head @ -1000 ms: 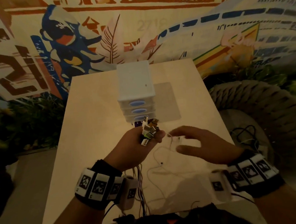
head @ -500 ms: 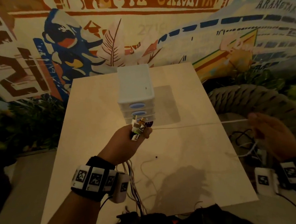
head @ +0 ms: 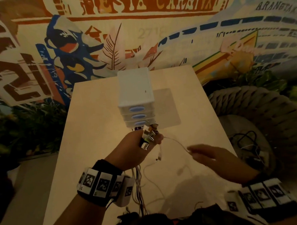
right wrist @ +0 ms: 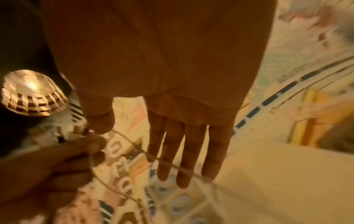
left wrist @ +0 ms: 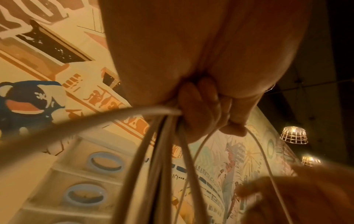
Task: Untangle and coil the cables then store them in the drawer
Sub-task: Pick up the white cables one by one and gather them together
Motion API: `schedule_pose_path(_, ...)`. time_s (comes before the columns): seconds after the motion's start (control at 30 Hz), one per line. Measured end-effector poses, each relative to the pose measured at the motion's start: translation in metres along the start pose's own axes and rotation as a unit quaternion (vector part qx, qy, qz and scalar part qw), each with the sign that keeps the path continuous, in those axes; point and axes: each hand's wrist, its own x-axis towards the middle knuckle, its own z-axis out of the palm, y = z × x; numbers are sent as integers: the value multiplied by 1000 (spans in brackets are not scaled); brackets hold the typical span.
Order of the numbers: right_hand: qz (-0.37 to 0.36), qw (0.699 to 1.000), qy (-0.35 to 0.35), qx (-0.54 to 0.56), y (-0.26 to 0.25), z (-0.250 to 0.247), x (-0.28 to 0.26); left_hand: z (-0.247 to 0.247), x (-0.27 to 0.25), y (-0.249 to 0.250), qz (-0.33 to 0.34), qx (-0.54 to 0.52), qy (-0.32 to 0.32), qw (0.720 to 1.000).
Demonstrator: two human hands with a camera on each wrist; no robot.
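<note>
My left hand [head: 138, 147] is held above the pale table [head: 92, 136] and grips a bundle of cables [head: 149, 136]. The plugs stick up out of the fist and the cords [left wrist: 153, 151] hang down below it. One thin white cable [head: 179, 144] droops from that fist to my right hand [head: 208, 153]. The right hand's fingers [right wrist: 182, 151] are straight, and the cable [right wrist: 118, 194] lies across them. A white three-drawer unit [head: 136, 99] with blue handles stands just behind the left hand, all drawers closed.
A woven rope chair [head: 271, 115] stands at the table's right edge, with loose black and white cables [head: 246, 139] on its seat. A painted mural wall rises behind the table. Plants [head: 19, 134] fill the left side.
Half a second ago my right hand had drawn the white cable taut far to the right. It has come back toward the middle and the cable hangs slack. The left hand has barely moved.
</note>
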Motion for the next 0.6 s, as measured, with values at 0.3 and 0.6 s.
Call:
schedule_pose_path(0.3,-104,985,90,104,-90,-10,40,-5,-6,-7,-3,7,5,1000)
schedule_pose_path(0.6,-68,983,126,114,-11,-59,7,-18,-16,-28,-48,12,46,998)
